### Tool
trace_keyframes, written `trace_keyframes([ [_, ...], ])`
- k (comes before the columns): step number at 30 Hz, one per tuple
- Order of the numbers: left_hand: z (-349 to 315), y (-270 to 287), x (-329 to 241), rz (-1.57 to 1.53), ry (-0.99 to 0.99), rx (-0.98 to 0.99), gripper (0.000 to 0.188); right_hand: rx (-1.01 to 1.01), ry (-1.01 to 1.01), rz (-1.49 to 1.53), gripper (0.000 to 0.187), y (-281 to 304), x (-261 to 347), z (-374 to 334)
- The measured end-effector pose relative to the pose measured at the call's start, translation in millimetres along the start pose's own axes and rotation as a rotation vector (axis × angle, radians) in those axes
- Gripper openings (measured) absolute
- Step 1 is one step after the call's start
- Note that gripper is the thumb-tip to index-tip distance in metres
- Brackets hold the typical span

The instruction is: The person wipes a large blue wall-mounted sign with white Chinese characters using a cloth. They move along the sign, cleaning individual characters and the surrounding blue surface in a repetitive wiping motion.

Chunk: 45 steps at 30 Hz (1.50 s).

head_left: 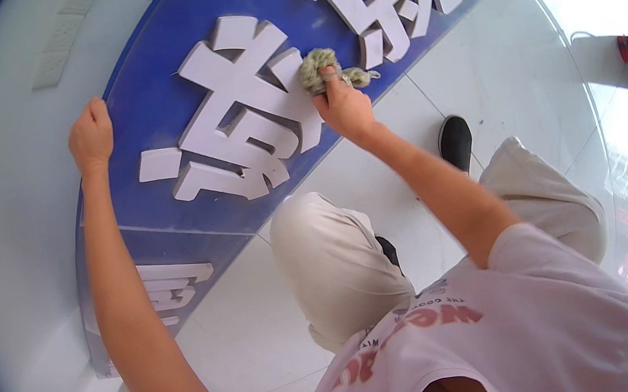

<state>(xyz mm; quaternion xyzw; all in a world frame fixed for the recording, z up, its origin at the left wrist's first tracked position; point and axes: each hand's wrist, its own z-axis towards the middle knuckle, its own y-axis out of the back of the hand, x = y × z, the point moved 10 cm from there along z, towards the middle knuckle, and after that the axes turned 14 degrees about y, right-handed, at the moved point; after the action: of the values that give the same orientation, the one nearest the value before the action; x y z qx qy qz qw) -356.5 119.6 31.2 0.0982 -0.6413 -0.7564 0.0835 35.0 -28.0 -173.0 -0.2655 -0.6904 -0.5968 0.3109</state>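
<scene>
snag risk, right at the edge

so from my end the right hand (348, 110) is closed around a bunched green cloth (318, 65), loose end poking out to its right. the cloth looks to be touching one of the raised white characters (221, 74) on the blue board (173, 40). left hand (92, 138) is curled up at the board's edge, can't tell if it's really gripping. my worry: that loose end could catch a corner, and a hard tug might pop a piece off.
</scene>
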Motion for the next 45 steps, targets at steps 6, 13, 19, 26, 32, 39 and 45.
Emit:
trace_keyframes([
  [6,7,-2,3,0.021,-0.026,0.028,0.049,0.26,-0.075,-0.137,0.038,22,-88,-38],
  [13,-2,2,11,-0.037,0.026,-0.005,0.047,-0.227,0.205,0.182,0.054,60,-33,-42],
  [19,4,0,0,-0.073,-0.007,-0.013,0.049,-0.408,0.525,-0.306,0.046,85,61,46],
  [26,2,3,5,-0.043,0.082,0.014,0.052,-0.06,0.02,-0.03,0.047,-11,-104,-73],
  [32,4,-4,24,0.012,0.151,-0.008,0.054,-0.2,-0.306,0.301,0.047,-23,-148,-96],
  [39,14,-8,21,0.037,0.082,-0.055,0.051,-0.779,-0.278,0.186,0.047,43,-206,-35],
  [45,13,-7,36,0.012,0.096,-0.031,0.051,-0.266,-0.421,0.491,0.042,-123,-104,-132],
])
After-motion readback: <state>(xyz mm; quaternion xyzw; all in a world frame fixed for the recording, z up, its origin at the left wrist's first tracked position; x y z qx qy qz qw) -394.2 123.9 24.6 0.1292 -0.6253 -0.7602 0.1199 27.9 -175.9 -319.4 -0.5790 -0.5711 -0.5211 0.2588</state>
